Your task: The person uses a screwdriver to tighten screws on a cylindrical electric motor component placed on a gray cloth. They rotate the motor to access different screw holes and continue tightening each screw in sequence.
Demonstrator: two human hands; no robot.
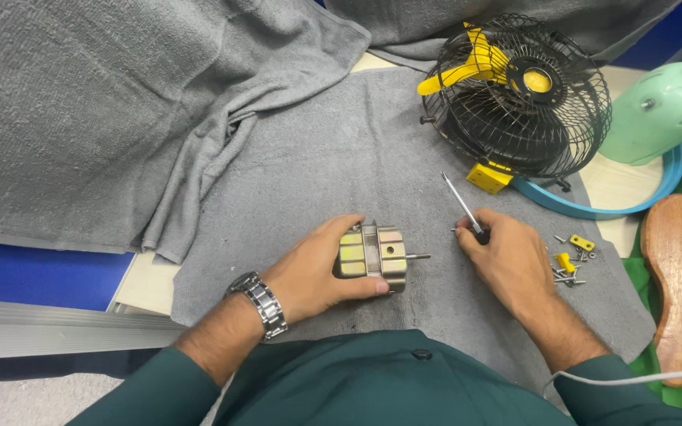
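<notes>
The left hand (317, 272) covers the near side of the fan motor (372, 252), the right hand (511, 260) hides the screwdriver (461, 203) handle, and the loose screws (570, 272) are too small to tell apart.

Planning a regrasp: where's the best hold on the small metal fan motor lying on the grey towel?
Probably around the small metal fan motor's ribbed cylindrical body, from the end opposite its shaft, as the left hand does now. It lies sideways with the thin shaft pointing right, so fingers can wrap the broad casing.

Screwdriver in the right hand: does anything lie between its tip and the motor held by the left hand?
Nothing visible does. The screwdriver in the right hand points up and away; only bare grey towel separates it from the motor gripped by the left hand.
</notes>
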